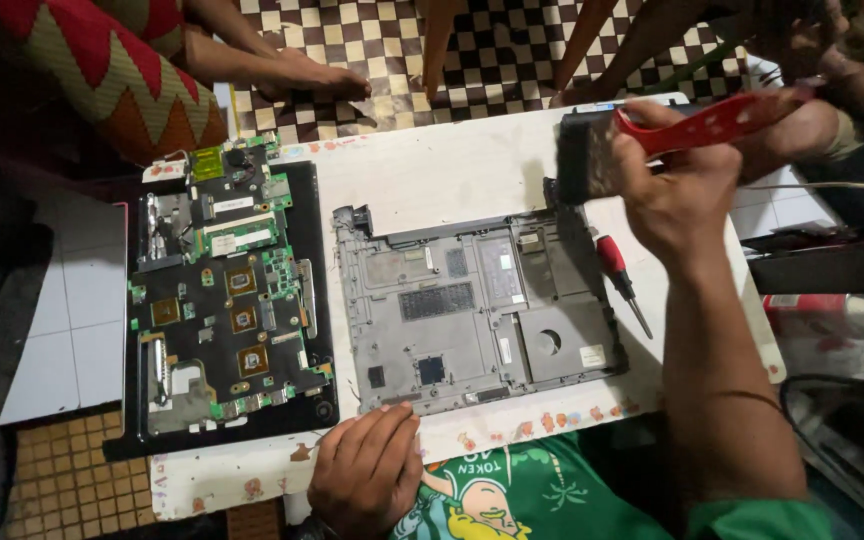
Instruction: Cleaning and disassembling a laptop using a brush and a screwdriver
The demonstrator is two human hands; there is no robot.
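We hold a wide brush [584,158] with a red handle in our right hand [674,195], the fingers closed around the handle just behind the dark bristles. The bristles point down and hang over the far right corner of the grey laptop base [477,310], close above it; we cannot tell whether they touch the plastic. Gripped this close to the head, the brush seems easy to steer into the corners of the shell.

The laptop base lies flat in the middle of a low white table [432,165], its inner side up, with its bays and vents bare. Our left hand [367,470] rests palm down at the near edge of the base, fingers loosely together and gripping nothing; it appears to pin the shell so that it does not slide.

Just right of the base a small screwdriver [620,280] with a red and black handle lies on the table, within reach of the right hand. To the left, a green and black circuit board [227,300] sits on a black panel [317,270], apart from the base, chips up.

At the far edge another person's bare foot [302,78] rests on the checked floor [392,50], and at the far right someone else's hand [812,40] shows.
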